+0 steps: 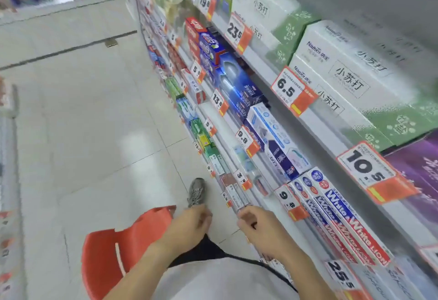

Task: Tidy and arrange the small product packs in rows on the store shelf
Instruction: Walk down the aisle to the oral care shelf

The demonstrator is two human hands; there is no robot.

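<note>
Head view: left hand (192,222) at 6 o'clock, fingers loosely curled, empty. Right hand (257,225) beside it; grasp unclear. Small flat toothpaste packs (233,195) on low white shelf (239,134), 5 o'clock, look untidy; arranging mostly left.

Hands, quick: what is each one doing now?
Left hand: fingers loosely curled, holding nothing.
Right hand: fingers curled; whether it holds anything cannot be told.

Packs (239,91) on shelf (265,72), right of floor (94,110)
</note>
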